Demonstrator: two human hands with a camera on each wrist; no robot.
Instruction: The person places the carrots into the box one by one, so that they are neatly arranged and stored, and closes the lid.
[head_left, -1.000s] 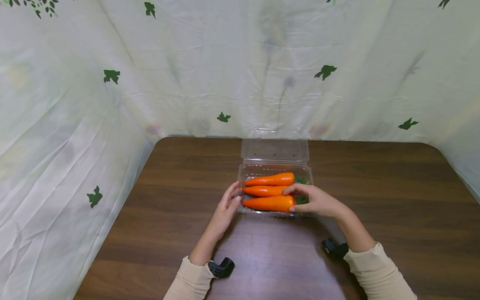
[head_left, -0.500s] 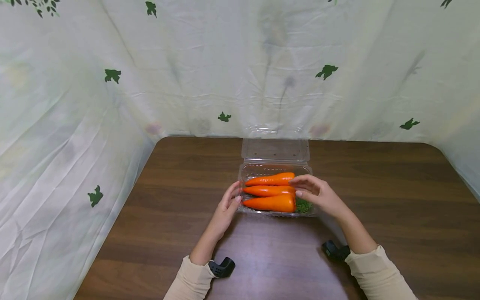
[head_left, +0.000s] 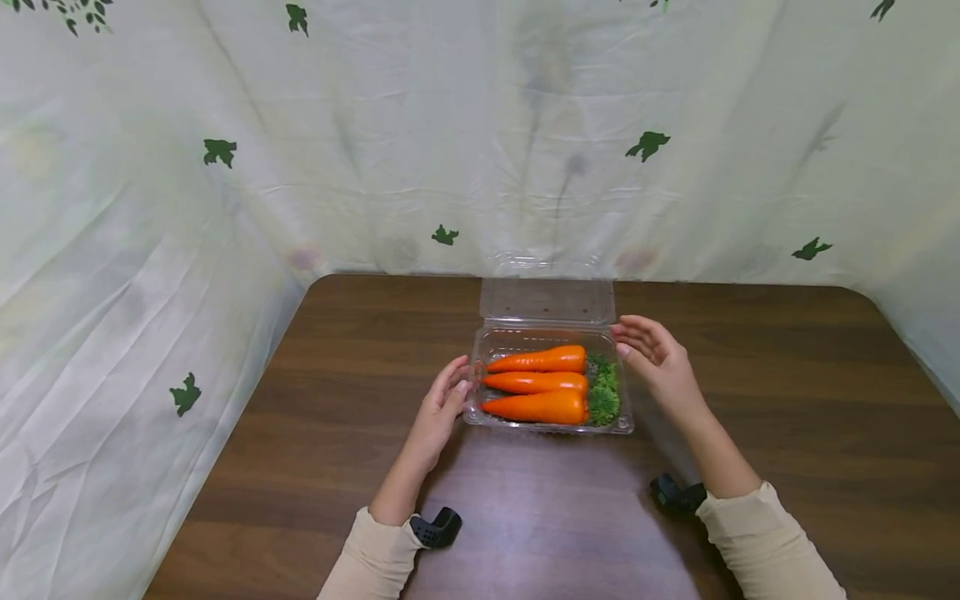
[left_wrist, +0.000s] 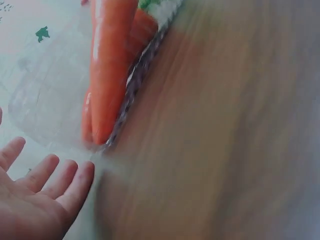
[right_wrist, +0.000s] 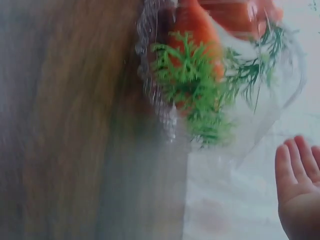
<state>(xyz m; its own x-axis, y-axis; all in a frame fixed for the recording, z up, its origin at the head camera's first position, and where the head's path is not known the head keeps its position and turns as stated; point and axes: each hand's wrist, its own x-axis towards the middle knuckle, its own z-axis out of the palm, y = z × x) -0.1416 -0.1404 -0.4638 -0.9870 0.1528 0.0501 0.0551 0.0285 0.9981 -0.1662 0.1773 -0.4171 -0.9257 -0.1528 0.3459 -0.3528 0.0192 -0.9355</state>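
Note:
Three orange carrots lie side by side in a clear plastic clamshell box (head_left: 551, 429), tips to the left: a back carrot (head_left: 536, 360), a middle carrot (head_left: 536, 382) and a front carrot (head_left: 536, 408). Their leafy green tops (head_left: 603, 393) fill the box's right end. The box's lid (head_left: 547, 302) stands raised at the back. Beside the left end is my left hand (head_left: 438, 412), its fingers loosely extended; the left wrist view shows these fingers (left_wrist: 75, 185) holding nothing. My right hand (head_left: 663, 371) is near the box's back right corner, and its fingers (right_wrist: 298, 160) are straight in the right wrist view.
The box rests on a brown wooden table (head_left: 360, 350), near its far edge. Behind and to the left hangs a pale curtain (head_left: 420, 125) with green leaf prints. Each wrist carries a dark camera, such as the left camera (head_left: 437, 528).
My right hand has let go of the carrots and moved right and back, out of the box, uncovering the green tops. My left hand has shifted slightly left, away from the box's end.

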